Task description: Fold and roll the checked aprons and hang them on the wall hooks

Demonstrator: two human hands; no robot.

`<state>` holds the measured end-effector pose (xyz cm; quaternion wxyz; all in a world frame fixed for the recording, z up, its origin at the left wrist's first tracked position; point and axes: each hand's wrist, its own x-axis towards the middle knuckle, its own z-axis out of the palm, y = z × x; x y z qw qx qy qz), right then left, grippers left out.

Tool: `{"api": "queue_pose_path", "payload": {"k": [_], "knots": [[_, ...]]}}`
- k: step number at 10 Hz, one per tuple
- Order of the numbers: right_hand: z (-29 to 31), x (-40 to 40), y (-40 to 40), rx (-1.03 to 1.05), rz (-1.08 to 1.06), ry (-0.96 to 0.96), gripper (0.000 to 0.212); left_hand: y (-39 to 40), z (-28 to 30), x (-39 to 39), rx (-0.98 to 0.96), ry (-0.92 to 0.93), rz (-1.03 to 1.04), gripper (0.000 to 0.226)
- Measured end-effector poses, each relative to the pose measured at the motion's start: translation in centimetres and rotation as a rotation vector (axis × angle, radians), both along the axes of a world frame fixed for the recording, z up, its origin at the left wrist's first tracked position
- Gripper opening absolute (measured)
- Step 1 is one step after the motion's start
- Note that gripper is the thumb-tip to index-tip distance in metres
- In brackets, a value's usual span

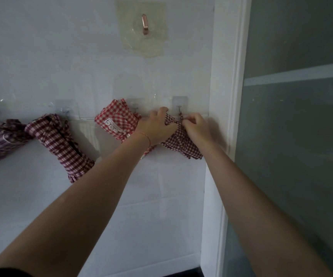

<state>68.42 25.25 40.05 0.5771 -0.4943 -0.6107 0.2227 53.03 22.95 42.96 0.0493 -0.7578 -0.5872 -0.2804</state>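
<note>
The small-check dark red apron (181,140) is gripped by both hands, left hand (157,126) curled over its top, right hand (196,126) pinching the strap end just under the clear hook (179,110) at roughly 1 o'clock from centre. Three rolled aprons are already hung out toward 9 o'clock (bright red one (117,118) nearest). Looks like only this last hanging is left; the copper hook (145,25) at 12 is unused

Dim white tiled wall (41,56) beside white-framed frosted glass door (301,136)
</note>
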Motion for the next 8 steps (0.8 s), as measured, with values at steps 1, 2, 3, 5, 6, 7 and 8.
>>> {"api": "queue_pose_path", "payload": {"k": [1,2,3,5,6,7,8], "knots": [[-0.5,0.2,-0.4,-0.035,0.04,-0.041,0.024,-0.6,0.3,-0.2,-0.051,0.029,-0.02,0.081],[-0.8,0.3,-0.8,-0.045,0.038,-0.152,0.04,-1.4,0.1,0.2,0.053,0.071,-0.048,0.081],[-0.9,0.4,-1.0,-0.007,-0.06,-0.245,0.049,-1.6,-0.3,0.4,0.135,0.119,-0.013,0.066],[-1.6,-0.1,-1.8,0.144,-0.33,-0.511,0.051,-2.0,-2.7,0.0,0.02,0.115,-0.015,0.056],[-2.3,-0.4,-2.1,0.207,-0.335,-0.481,0.051,-2.7,-4.1,-0.1,0.142,0.054,-0.038,0.054],[-2.8,-0.5,-3.0,0.278,-0.363,-0.412,0.046,-3.8,-4.9,-0.3,0.267,-0.002,-0.143,0.049],[-3.1,-1.1,-4.1,0.297,-0.321,-0.289,0.047,-4.8,-5.3,-0.8,0.341,-0.078,-0.191,0.052]]}}
